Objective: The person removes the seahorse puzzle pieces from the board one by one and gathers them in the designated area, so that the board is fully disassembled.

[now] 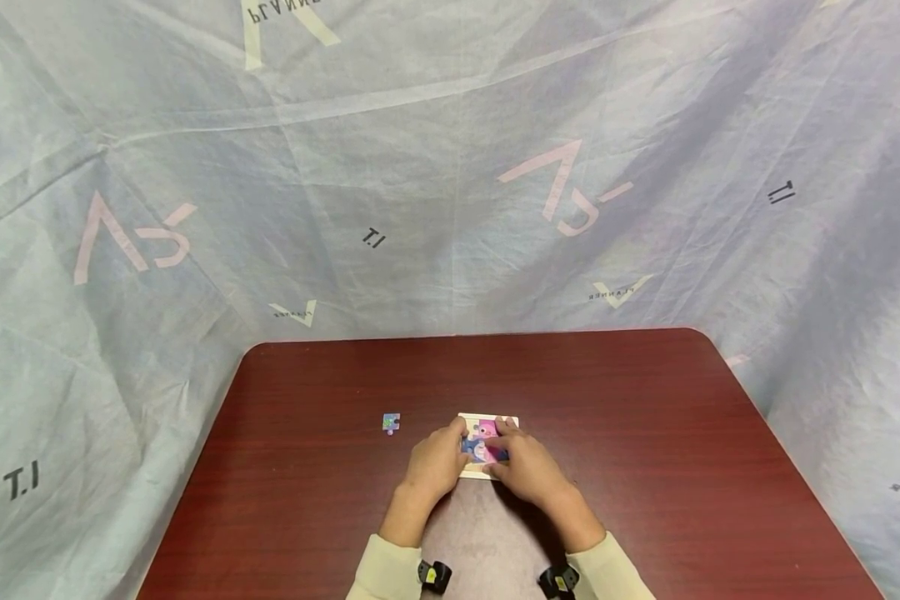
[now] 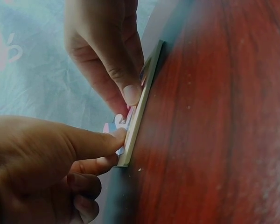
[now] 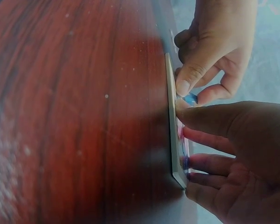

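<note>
So the puzzle board (image 1: 487, 416) is lying flat on the reddish table (image 1: 307, 500), left hand (image 1: 437, 460) at its left side, right hand (image 1: 527, 468) over its right. From the head view you can't really tell what the left grip is doing, but the right wrist cam shows thumb and index pinching a blue piece (image 3: 191, 99) at the board. Right grip's not clutching anything: fingers pretty straight, tips on the board, thumb at the near edge. Only the head view catches the loose piece (image 1: 391, 422), off on the left.
</note>
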Available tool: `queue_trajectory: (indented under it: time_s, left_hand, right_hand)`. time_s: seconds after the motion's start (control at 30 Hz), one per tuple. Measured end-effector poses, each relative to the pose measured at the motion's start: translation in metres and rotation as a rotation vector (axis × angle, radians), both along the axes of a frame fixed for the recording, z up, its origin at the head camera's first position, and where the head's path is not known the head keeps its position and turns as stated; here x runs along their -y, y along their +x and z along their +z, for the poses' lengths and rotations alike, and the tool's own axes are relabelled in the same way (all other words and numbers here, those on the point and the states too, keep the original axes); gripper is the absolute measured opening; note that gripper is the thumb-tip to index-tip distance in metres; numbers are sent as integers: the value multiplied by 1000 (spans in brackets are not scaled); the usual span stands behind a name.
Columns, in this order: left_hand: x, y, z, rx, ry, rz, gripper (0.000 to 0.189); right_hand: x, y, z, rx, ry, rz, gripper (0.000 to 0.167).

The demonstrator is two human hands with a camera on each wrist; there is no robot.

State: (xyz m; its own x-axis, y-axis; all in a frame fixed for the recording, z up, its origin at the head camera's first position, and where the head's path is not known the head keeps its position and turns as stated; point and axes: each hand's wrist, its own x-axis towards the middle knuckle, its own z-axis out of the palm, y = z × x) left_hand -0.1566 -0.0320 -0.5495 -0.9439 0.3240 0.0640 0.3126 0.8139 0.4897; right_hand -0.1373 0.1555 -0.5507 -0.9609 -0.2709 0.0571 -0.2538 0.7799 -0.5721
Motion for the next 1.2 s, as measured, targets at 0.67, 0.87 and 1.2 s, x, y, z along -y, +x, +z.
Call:
queue_trajectory:
  time_s: [0.67,0.87,1.2]
  left_hand:
    - [-2,1,-1,-71,2,-11,35]
    - [-2,2,-2,-114,-3,-13,35]
    - [-2,5,-1,-147,-24,-21,30]
  right_hand:
    - [-1,1,1,-6,2,8,38]
    - [-1,0,1,0,-8,3,37]
    - [-1,1,0,-1,-12,-8,29]
